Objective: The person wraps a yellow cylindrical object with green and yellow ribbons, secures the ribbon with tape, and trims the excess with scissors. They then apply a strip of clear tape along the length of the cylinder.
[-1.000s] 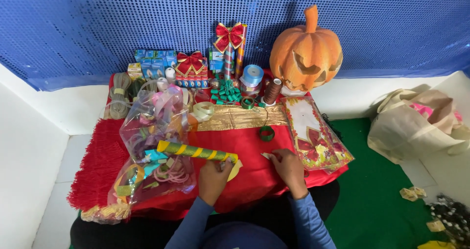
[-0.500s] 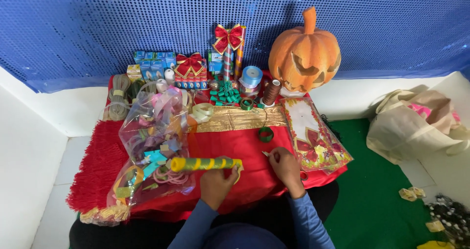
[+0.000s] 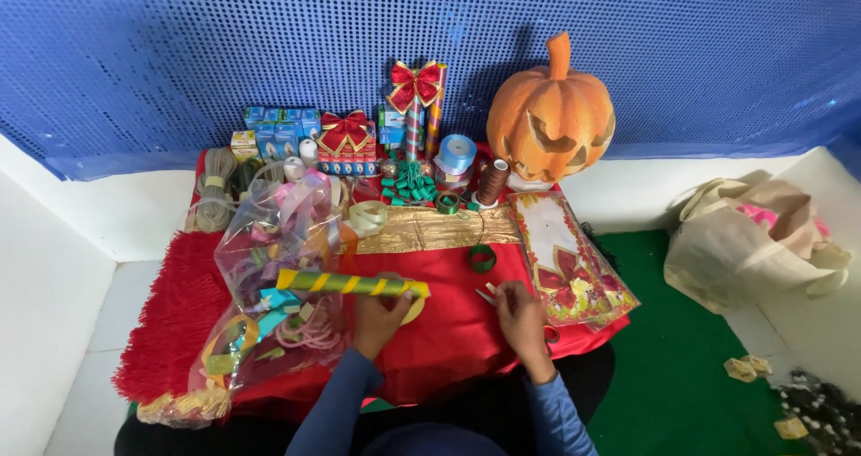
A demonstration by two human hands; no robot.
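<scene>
Holding a striped tube [image 3: 352,283], green and yellow, the left hand [image 3: 380,317] had its grip closed on the tube's right part, just above the red cloth [image 3: 448,330] on the table. A second before, the tube had tilted down to the right; it now lay nearly level, its left end over a clear bag [image 3: 269,277] of ribbon scraps. The right hand [image 3: 520,317] had shifted little and rested on the cloth, fingertips pinched on something small and pale [image 3: 489,292]; what that was could not be made out, and whether the grip truly held it could not be told. A green ribbon spool [image 3: 482,258] lay near, just beyond the fingers, apart from them. Right of the hand lay a flat printed packet [image 3: 569,263] with red flowers. At the back stood a carved pumpkin [image 3: 551,115], red bows [image 3: 343,131] on small boxes, and a blue spool [image 3: 457,154], all unmoved. A yellow disc under the left hand was mostly hidden by the tube and fingers. Both forearms ran off the bottom edge. A cream bag [image 3: 753,241] sat on the floor at right.
</scene>
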